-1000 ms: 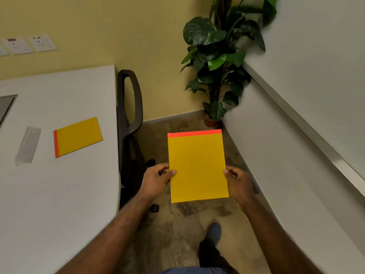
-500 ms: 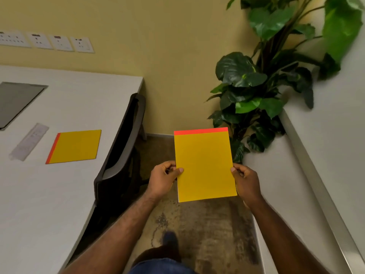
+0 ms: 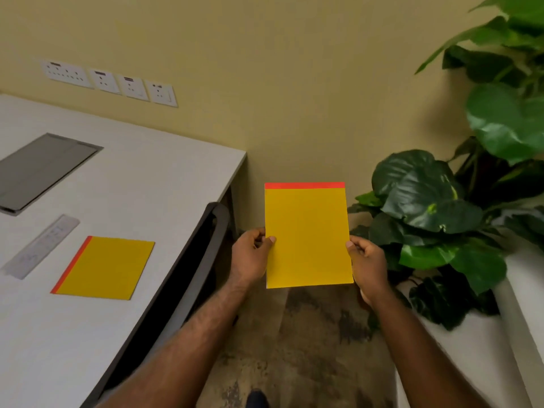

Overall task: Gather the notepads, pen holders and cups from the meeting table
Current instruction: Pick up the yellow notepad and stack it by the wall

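Left hand (image 3: 252,254) and right hand (image 3: 368,262) pinch opposite edges of one yellow notepad (image 3: 307,235) above the floor; a second notepad (image 3: 104,267) lies on the table (image 3: 153,178).

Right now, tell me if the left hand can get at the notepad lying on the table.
Probably yes: nothing lies between the left hand and the table notepad, but it must first let go of the held notepad.

No writing is showing clearly enough to read. The remote control (image 3: 41,245) lying on the table (image 3: 164,172) near its left edge is carrying small button markings, but they are blurring into illegible specks.
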The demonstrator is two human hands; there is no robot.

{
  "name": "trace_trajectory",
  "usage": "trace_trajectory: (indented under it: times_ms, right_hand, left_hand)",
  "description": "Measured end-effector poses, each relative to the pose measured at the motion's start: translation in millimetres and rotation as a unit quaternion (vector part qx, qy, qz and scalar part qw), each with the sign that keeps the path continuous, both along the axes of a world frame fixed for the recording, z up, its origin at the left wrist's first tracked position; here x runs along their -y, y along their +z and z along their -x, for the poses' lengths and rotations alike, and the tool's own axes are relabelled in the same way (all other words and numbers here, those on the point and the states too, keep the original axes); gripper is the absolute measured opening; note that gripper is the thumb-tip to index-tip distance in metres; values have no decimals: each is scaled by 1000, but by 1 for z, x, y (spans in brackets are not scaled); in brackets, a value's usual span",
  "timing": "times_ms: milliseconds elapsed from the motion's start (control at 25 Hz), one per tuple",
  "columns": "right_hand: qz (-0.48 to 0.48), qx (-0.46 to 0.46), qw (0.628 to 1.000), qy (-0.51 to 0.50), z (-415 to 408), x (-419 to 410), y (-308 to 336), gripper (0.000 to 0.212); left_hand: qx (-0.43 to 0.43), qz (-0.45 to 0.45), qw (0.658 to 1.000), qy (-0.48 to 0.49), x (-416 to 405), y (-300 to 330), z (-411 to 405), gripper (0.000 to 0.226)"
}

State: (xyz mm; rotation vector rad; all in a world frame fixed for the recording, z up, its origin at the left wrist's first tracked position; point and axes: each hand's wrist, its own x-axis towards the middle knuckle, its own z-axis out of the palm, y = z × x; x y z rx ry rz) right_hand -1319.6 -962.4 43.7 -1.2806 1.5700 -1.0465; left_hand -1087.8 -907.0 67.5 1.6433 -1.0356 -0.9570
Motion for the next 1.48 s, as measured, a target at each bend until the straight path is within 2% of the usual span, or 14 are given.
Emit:
trace_trajectory:
  times_ms: [200, 400, 560, 1081, 1481]
  right_hand:
    - [14, 1, 999, 50, -49, 111, 9, 30]
    - [13, -6, 991, 130, -98, 227, 3, 27]
    - [3, -12, 982, 190, -152, 294, 2, 25]
    - [-27, -54, 924, 376, -341, 430, -44, 26]
    - [-32, -124, 881, 455, -460, 493, -67, 25]
  left_hand:
    - [43, 12, 995, 90, 80, 15, -26, 21]
    - [65, 22, 985, 158, 157, 18, -55, 7]
    - [82, -18, 971, 224, 196, 11, -87, 20]
    - [9, -83, 929, 362, 277, -36, -224, 26]
    - [-8, -113, 895, 433, 323, -77, -307, 28]
